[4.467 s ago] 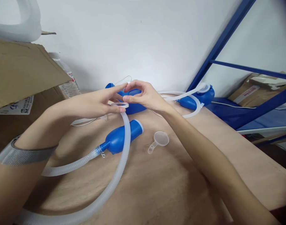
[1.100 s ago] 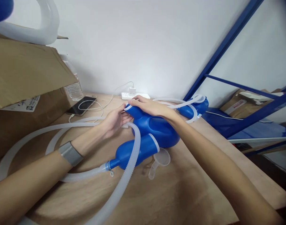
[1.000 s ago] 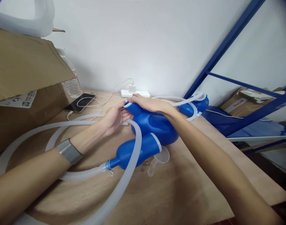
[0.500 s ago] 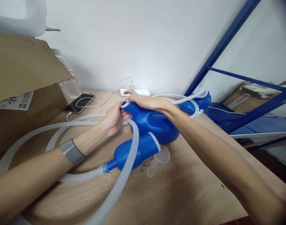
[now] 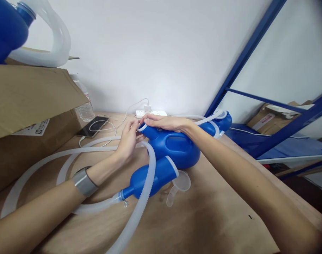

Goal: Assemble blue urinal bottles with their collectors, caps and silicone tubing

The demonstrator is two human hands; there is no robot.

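A blue plastic bottle with a moulded handle lies on the wooden table, its white-rimmed mouth pointing left. My right hand lies over the bottle's neck, fingers wrapped round the rim. My left hand is at the left of the mouth, fingertips by the rim, its fingers slightly bent. In front lies a blue funnel-shaped piece with a white rim, joined to a translucent hose. A ribbed hose crosses over it. Beside its wide end is a clear plastic cap.
At left stands a cardboard box with a blue container above it. Behind are a water bottle, a phone and a power strip. Another blue bottle and a blue rack are at right.
The view has tilted up and left, bringing the blue container above the box into sight. My left hand has loosened from the bottle's mouth, while my right hand stays on the neck.
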